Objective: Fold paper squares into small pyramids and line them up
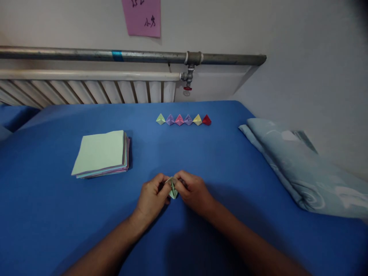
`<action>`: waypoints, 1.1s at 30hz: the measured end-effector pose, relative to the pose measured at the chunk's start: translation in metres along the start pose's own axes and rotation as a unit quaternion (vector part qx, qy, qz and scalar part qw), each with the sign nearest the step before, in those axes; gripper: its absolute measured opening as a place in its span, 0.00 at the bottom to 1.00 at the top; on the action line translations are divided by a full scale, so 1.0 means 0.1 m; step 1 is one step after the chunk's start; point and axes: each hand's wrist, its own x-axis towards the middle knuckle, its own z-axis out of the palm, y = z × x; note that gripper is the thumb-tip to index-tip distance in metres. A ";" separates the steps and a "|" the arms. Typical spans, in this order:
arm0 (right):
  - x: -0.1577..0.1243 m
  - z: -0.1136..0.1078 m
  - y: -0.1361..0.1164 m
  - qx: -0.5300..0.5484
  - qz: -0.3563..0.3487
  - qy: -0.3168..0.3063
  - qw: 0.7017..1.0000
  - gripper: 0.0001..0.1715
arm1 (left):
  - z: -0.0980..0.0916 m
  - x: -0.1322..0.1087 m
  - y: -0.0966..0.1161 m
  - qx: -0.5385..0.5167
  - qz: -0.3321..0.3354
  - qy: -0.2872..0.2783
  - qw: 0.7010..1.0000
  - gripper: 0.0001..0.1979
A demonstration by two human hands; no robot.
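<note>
A small folded piece of pale green paper (173,191) is held between both hands, above the blue surface (178,153). My left hand (153,195) pinches its left side with thumb and fingers. On the other side, my right hand (194,190) grips its upper right part, the thumb lying over the front. The fingers hide part of the paper. Farther back lies a row of several folded paper shapes; a light green one (160,119) is at the left end and a red one (206,120) at the right end.
A stack of coloured paper sheets (100,151) lies to the left, pale green on top. A folded light-blue patterned cloth (299,168) lies along the right edge. Behind the surface are a white radiator (140,91) and a metal pipe (149,56) with a red-handled valve (188,88).
</note>
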 end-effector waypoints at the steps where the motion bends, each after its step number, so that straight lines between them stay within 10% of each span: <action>1: -0.01 -0.02 0.00 0.024 0.009 -0.001 1.000 0.07 | 0.00 0.01 -0.01 -0.011 -0.003 0.006 1.000 0.12; 9: -0.10 0.06 -0.03 0.071 0.043 -0.023 0.996 0.26 | -0.02 0.11 -0.07 -0.151 0.001 0.068 0.986 0.13; 19: -0.05 -0.01 0.00 0.083 0.044 0.047 0.994 0.19 | 0.01 0.05 0.03 -0.160 -0.018 0.019 0.987 0.11; 33: -0.07 -0.10 -0.02 0.081 -0.007 -0.044 0.996 0.16 | -0.11 0.08 0.03 -0.127 -0.018 0.005 0.992 0.16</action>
